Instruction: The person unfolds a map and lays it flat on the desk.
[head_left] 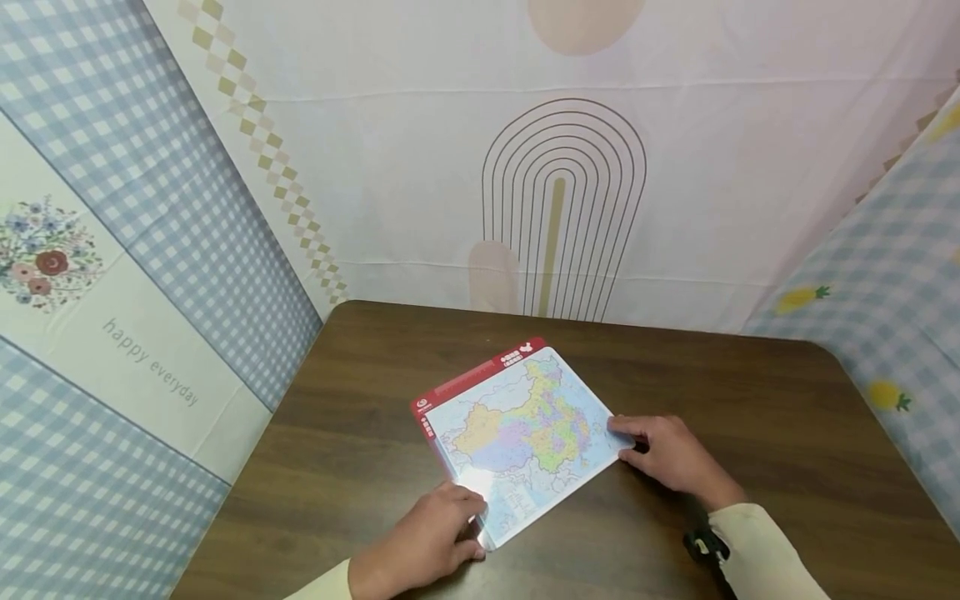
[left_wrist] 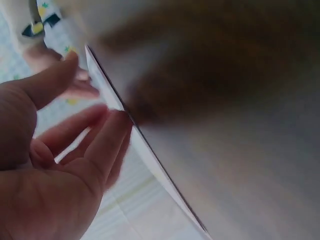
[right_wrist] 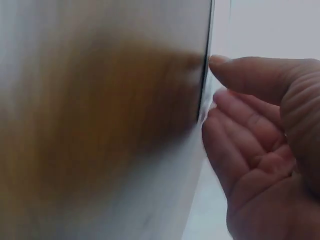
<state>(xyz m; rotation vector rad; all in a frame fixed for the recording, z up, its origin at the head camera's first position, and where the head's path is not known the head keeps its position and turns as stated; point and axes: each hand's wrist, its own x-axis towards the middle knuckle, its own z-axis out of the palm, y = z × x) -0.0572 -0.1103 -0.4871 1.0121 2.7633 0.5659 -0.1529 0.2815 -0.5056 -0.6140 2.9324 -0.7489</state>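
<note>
A thin map board [head_left: 517,442] with a red band lies at an angle on the dark wooden table. Its printed map is coloured in several pastel shades, and glare whitens part of the lower left. My left hand [head_left: 431,533] holds the near left corner, fingers at the left edge and thumb by the corner. At the right corner, my right hand [head_left: 678,458] grips with thumb and fingertips. Edge-on in the left wrist view, the board [left_wrist: 150,150] meets my left fingertips [left_wrist: 120,115]. In the right wrist view, my right thumb and fingertips [right_wrist: 220,65] meet the board's edge.
The brown table [head_left: 360,400] reaches back to a pale patterned cloth [head_left: 412,192]. Blue checked cloth [head_left: 172,167] hangs on the left, and more checked cloth with pineapples [head_left: 900,300] hangs on the right. A black strap with a device [head_left: 705,546] sits on my right wrist.
</note>
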